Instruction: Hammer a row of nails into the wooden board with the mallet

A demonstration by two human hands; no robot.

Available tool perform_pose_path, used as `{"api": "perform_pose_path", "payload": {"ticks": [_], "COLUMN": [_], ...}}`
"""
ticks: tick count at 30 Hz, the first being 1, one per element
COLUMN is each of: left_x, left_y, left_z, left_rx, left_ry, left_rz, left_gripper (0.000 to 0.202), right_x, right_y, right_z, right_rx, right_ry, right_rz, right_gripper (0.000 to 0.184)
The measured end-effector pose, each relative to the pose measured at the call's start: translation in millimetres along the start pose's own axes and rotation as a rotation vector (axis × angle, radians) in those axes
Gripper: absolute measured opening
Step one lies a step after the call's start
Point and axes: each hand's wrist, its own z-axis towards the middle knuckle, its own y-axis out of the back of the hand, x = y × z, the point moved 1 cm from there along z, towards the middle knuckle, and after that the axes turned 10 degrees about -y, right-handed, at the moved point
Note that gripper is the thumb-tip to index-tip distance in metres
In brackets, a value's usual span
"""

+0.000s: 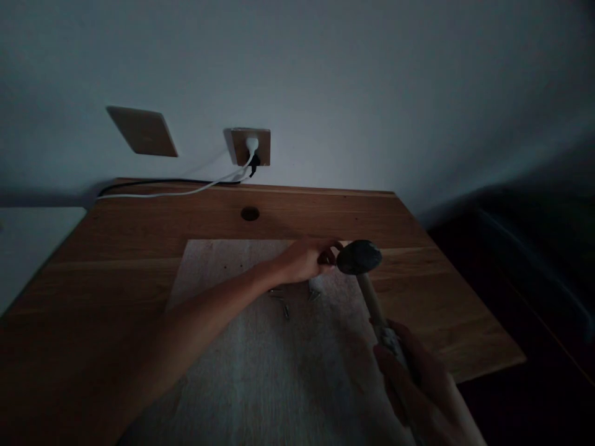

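Observation:
My right hand (421,378) is wrapped round the wooden handle of a hammer (367,279), whose dark head hovers over the far part of a pale board (260,365) lying on the wooden desk (116,260). My left hand (307,259) reaches across the board, fingers pinched right beside the hammer head; what they pinch is too small and dark to name. Several loose nails (284,303) lie on the board just below the left hand.
A wall socket (251,146) with a white plug and cables sits behind the desk, and a blank wall plate (143,131) is to its left. A cable hole (250,214) is in the desk. The desk's right edge drops into dark space.

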Motion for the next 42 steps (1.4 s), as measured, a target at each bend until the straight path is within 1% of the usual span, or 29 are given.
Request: {"api": "perform_pose_path", "payload": {"ticks": [3,8,12,15,17,20,22,24,26,28,29,31,33,34,36,38,40,42], "left_x": [1,2,5,5,2,-4,-12,-23,-36,-49,-55,-65,-72,-74,-75,-70,-59,-45], "left_y": [-0.4,0.0,-1.2,-2.4,-1.9,4.2,13.4,25.2,36.3,43.6,45.1,44.1,39.7,37.3,33.5,32.1,32.5,33.4], "left_z": [0,-1,-2,-3,-2,-1,-4,-12,-25,-38,-44,-52,-54,-53,-50,-45,-39,-33], "left_rx": [-0.012,-0.009,-0.016,-0.007,0.003,0.006,0.012,0.069,0.179,0.302,0.357,0.441,0.497,0.507,0.498,0.454,0.343,0.179], "left_ry": [-0.011,-0.026,-0.039,-0.037,-0.043,-0.066,-0.099,-0.159,-0.219,-0.267,-0.289,-0.338,-0.386,-0.413,-0.467,-0.492,-0.426,-0.267], "left_rz": [-0.002,0.008,-0.004,-0.026,-0.038,0.015,0.111,0.233,0.379,0.533,0.602,0.712,0.789,0.825,0.879,0.874,0.772,0.572], "left_gripper": [0.047,0.046,0.047,0.052,0.058,0.060,0.053,0.048,0.047,0.048,0.046,0.036,0.024,0.020,0.015,0.013,0.014,0.018], "right_x": [-1,-7,-14,-16,-18,-25,-32,-41,-50,-56,-59,-61,-61,-60,-59,-58,-58,-59], "right_y": [1,1,-1,0,3,8,9,8,6,4,4,3,3,3,2,1,-1,-1], "right_z": [0,3,6,6,6,7,11,16,22,26,27,28,28,27,26,26,28,29], "right_rx": [0.015,0.048,0.031,0.043,0.021,-0.029,-0.028,-0.013,-0.013,-0.007,-0.003,0.012,0.007,0.001,-0.013,-0.017,0.005,0.014], "right_ry": [-0.004,-0.001,-0.016,-0.020,0.000,0.068,0.082,0.076,0.090,0.115,0.125,0.135,0.147,0.152,0.154,0.145,0.138,0.146], "right_rz": [-0.022,0.004,0.012,-0.008,-0.007,0.007,-0.003,0.002,0.023,0.036,0.034,0.029,0.030,0.034,0.049,0.060,0.058,0.061], "right_gripper": [0.071,0.070,0.071,0.069,0.064,0.058,0.057,0.057,0.057,0.057,0.057,0.057,0.057,0.056,0.057,0.058,0.059,0.058]}}
